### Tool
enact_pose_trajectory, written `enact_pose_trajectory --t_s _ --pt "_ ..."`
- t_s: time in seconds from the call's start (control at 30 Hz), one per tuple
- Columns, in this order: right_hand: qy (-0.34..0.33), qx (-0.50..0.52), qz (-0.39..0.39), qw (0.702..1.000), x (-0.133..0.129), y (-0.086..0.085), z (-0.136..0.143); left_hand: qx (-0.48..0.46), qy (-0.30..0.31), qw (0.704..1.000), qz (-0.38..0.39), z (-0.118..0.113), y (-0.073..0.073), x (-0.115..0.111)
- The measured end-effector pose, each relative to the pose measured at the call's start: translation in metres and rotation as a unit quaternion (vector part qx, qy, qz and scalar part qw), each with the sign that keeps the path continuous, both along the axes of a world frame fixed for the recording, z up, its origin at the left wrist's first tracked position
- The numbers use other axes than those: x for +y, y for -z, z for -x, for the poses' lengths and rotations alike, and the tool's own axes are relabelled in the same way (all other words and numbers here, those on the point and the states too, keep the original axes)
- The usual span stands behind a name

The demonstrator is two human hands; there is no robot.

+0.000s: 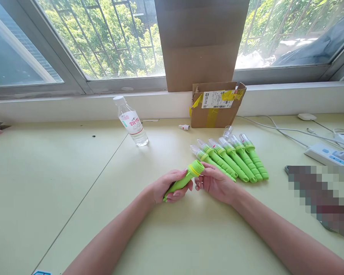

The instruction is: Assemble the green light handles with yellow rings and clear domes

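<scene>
My left hand is wrapped round a green plastic tube handle, held tilted above the table. Its upper end is threaded and uncapped, with a yellow ring below the thread. My right hand is close against that threaded end, fingers curled inward; whether anything small sits between them is hidden. Just beyond my right hand, several similar green sticks lie side by side, their clear caps pointing away from me. A loose clear cap stands behind them.
A water bottle stands at the back left. A small white piece lies before an open cardboard box. On the right are a power strip, cables and a blurred-out item. Windows line the back.
</scene>
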State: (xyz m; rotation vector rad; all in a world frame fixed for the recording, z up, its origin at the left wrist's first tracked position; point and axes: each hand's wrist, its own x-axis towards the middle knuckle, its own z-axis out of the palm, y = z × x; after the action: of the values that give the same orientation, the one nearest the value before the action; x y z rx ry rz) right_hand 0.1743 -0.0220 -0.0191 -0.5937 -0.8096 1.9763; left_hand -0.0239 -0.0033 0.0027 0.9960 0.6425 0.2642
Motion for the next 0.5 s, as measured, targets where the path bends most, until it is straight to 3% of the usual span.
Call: enact_pose_trajectory --t_s 0.5 --pt "-0.043 -0.05 -0.031 0.997 -0.002 -0.002 -0.002 -0.027 0.107 0.992 0.06 0.013 0.004 0.01"
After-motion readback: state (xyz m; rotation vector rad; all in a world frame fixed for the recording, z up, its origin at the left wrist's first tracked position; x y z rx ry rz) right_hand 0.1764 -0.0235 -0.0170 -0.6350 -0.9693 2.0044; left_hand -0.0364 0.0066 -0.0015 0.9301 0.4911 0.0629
